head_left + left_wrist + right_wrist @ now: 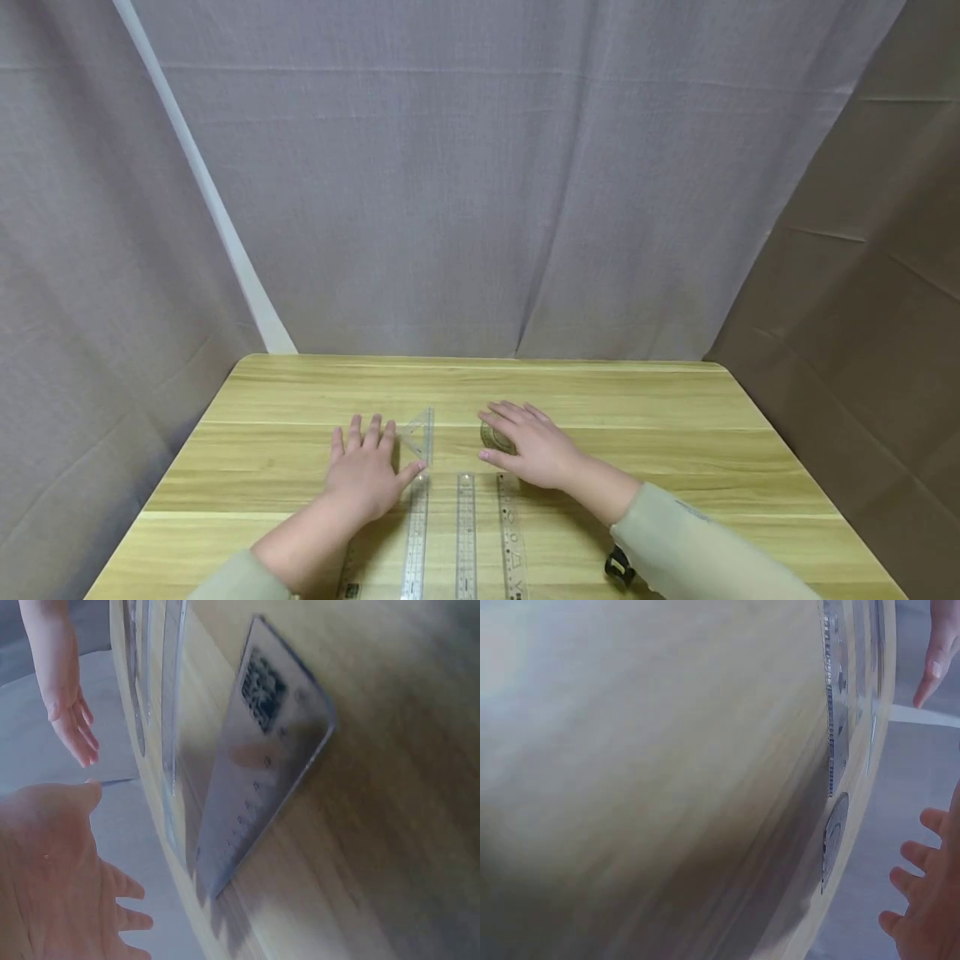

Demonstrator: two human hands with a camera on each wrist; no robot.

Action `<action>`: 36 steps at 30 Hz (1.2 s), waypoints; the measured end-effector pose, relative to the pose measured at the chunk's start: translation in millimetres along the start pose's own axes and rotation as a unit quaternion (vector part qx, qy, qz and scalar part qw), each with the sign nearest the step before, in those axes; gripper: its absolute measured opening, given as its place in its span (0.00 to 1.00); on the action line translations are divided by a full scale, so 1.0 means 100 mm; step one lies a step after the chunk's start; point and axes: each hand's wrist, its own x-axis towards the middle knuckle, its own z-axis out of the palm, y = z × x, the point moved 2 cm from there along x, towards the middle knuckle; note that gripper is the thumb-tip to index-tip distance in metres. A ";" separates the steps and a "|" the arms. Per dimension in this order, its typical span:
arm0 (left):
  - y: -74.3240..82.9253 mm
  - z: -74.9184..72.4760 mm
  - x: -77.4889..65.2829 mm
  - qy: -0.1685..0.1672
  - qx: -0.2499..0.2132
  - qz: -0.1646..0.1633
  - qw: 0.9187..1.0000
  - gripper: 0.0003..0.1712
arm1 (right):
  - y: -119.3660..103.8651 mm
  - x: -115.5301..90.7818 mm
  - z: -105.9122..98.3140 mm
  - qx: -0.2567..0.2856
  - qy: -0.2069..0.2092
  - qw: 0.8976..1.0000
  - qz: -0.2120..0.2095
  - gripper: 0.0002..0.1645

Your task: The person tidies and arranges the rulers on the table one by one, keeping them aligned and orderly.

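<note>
My left hand (366, 475) spreads its fingers over the left part of the table, holding nothing. Its thumb overlaps the top of a clear ruler (415, 542) in the head view, close to a clear triangular set square (426, 433). Below this hand lies a clear ruler with a black square code (262, 690), mostly hidden by the arm in the head view. My right hand (536, 450) has loosely extended fingers above a round-edged clear protractor (489, 435), partly covering it. Under its thumb side starts a stencil ruler (512, 533) with cut-out shapes. Another clear ruler (466, 533) lies between the hands.
The light wood table (637, 400) has grey cloth (420, 208) hanging behind it and at both sides. A pale strip (202, 175) shows between cloths at the left. A small black object (618, 567) appears beside the right sleeve.
</note>
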 end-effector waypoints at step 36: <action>0.03 0.11 0.28 -0.067 0.053 -0.027 0.996 0.57 | -0.11 0.78 0.19 0.033 -0.058 0.996 0.062 0.42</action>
